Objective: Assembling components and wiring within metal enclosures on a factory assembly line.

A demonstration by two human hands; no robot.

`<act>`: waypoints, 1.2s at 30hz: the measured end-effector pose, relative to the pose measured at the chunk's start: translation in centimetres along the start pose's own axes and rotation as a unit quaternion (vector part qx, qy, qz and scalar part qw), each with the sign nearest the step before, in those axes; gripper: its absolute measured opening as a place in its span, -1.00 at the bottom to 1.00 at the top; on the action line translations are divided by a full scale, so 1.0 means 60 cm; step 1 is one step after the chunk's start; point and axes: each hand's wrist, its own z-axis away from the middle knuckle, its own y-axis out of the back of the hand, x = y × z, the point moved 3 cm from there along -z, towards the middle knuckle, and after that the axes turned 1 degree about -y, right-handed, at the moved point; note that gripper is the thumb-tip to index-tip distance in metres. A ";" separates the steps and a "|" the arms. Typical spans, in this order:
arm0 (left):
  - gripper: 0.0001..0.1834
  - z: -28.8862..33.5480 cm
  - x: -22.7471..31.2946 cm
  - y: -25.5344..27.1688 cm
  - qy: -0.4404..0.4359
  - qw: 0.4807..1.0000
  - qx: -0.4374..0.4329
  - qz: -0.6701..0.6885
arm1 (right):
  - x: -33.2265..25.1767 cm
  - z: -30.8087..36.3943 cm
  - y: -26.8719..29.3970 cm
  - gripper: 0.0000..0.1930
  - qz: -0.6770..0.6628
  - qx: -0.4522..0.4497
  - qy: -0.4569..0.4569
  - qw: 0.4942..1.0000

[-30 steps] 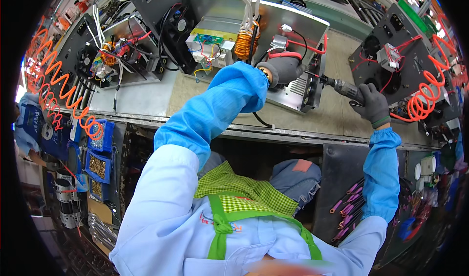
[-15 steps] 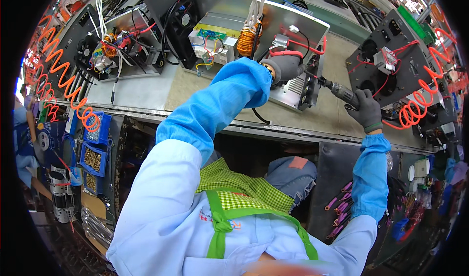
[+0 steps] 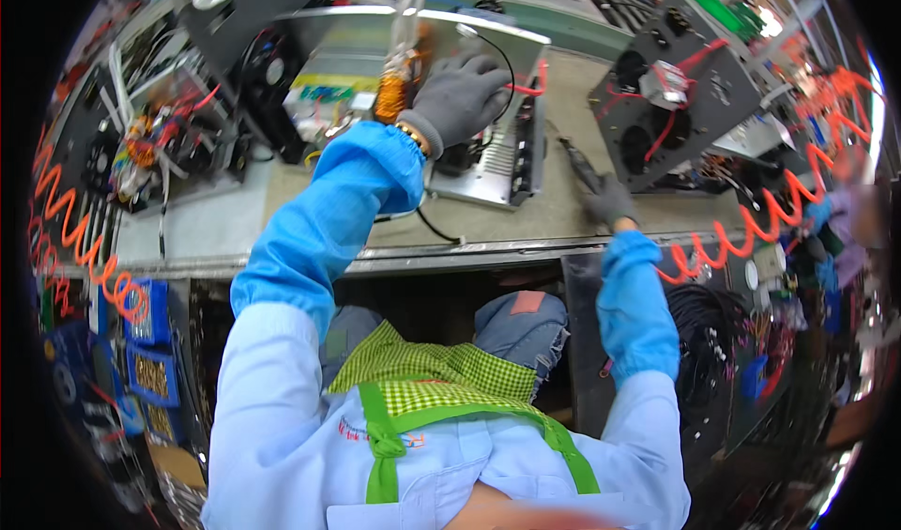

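**Left hand in over the open chassis, driver off to the right**

Here it is, upper centre of the frame: an open metal chassis [image 3: 495, 168] on the tabletop [image 3: 526, 225], slotted metal showing towards its right end. And over it, the left hand [image 3: 460, 103], grey glove, back upward, fingers partly spread! Pinching anything? I cannot tell, the undersides are hidden. Just left of that glove, a copper-orange coil [image 3: 392, 89] with pale cables rising from it; to the right, a red cable [image 3: 542, 79] and a thin black lead [image 3: 510, 65] bowed in a loop.

Right of centre, the right hand [image 3: 610, 203], closed round the rear of a slim power driver [image 3: 580, 162], tip up and to the left, clear of the chassis. It's blurred there, so finger detail is lost.

Where's the danger? I'd watch that loop: with the glove this close, a finger could snag it and tug a connector loose. A careless swing of the driver to the left might scrape the chassis edge, too.

Farther out: a grey fan panel [image 3: 704, 126] at upper right, an orange coiled hose [image 3: 741, 239] below it, a second wired unit [image 3: 141, 159] at upper left, and a blue bin [image 3: 152, 337] at lower left
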 end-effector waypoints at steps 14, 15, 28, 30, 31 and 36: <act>-0.60 -0.016 -0.096 -0.110 0.134 0.984 -0.107 0.056 | -0.047 0.235 0.015 -0.53 -0.048 0.117 0.167 0.978; -0.60 -0.027 -0.093 -0.110 0.145 0.979 -0.137 0.037 | -0.014 0.275 0.035 -0.56 -0.077 0.158 0.116 0.978; -0.53 0.053 -0.030 -0.034 0.118 0.982 0.016 0.144 | 0.399 0.606 0.226 -0.54 0.142 0.361 -0.434 0.813; -0.48 0.050 0.030 -0.028 0.078 0.975 0.099 0.184 | 0.693 0.726 0.144 -0.55 0.271 0.174 -0.389 0.863; -0.47 0.085 0.034 -0.003 0.145 0.965 0.105 0.192 | 0.671 0.702 0.164 -0.54 0.057 0.342 -0.423 0.837; -0.43 0.139 0.147 0.145 0.159 0.891 0.269 0.329 | 0.609 0.675 0.370 -0.50 0.119 0.483 -0.360 0.789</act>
